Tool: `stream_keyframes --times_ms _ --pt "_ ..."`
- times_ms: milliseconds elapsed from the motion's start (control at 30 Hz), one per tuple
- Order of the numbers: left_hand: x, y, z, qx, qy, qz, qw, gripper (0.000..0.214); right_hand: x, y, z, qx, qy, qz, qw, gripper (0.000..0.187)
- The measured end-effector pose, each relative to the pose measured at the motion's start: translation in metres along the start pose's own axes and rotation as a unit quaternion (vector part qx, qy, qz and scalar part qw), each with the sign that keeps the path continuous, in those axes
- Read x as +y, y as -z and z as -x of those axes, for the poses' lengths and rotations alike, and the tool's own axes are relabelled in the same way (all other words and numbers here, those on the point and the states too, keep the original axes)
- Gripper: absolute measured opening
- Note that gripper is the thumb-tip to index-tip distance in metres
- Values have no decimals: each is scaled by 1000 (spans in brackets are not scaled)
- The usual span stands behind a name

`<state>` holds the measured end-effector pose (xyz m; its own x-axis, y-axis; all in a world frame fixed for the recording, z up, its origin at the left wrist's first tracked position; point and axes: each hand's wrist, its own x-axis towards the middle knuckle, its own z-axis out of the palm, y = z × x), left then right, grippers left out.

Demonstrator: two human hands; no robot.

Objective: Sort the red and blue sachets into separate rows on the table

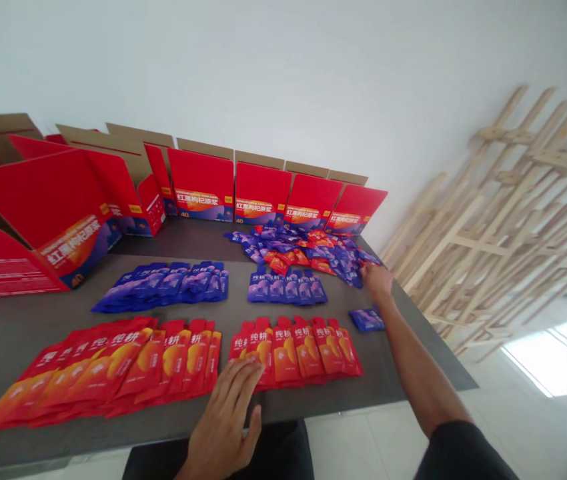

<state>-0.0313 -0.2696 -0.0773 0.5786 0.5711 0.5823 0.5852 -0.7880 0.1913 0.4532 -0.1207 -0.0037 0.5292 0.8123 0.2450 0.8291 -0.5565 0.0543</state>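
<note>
My left hand (226, 417) lies flat and open on the near edge of the dark table (8, 333), its fingertips touching the lower left of a short row of red pouches (296, 350). My right hand (376, 280) reaches far across to the right edge of a loose pile of mixed red and blue pouches (303, 248); its fingers are hidden from here. A long row of red pouches (103, 370) lies at the left. Two rows of blue pouches (163, 285) (287, 288) lie behind. A small stack of blue pouches (366, 319) sits under my right forearm.
Several open red cartons (203, 187) stand along the back of the table against the white wall, with a large one (48, 213) at the left. Wooden frames (503, 213) lean against the wall on the right. The table's right corner (463, 383) ends above the pale floor.
</note>
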Motion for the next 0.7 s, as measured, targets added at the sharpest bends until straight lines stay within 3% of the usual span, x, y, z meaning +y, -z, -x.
stream_keyframes --times_ms 167,300,467,567,700 --pt "0 -5 -1 -9 14 8 1000 59 19 21 69 119 -5 -54 991 43" --pt "0 -7 -1 -34 21 18 999 63 -5 29 154 239 173 -156 943 35" --pt "-1 -9 -1 -46 32 32 998 64 -68 34 235 249 374 -192 873 35" --pt "-2 -11 -2 -44 35 33 998 63 -97 31 260 234 433 -187 850 36" --pt "-2 -10 -5 -43 30 36 998 61 -115 24 279 201 484 -184 832 35"
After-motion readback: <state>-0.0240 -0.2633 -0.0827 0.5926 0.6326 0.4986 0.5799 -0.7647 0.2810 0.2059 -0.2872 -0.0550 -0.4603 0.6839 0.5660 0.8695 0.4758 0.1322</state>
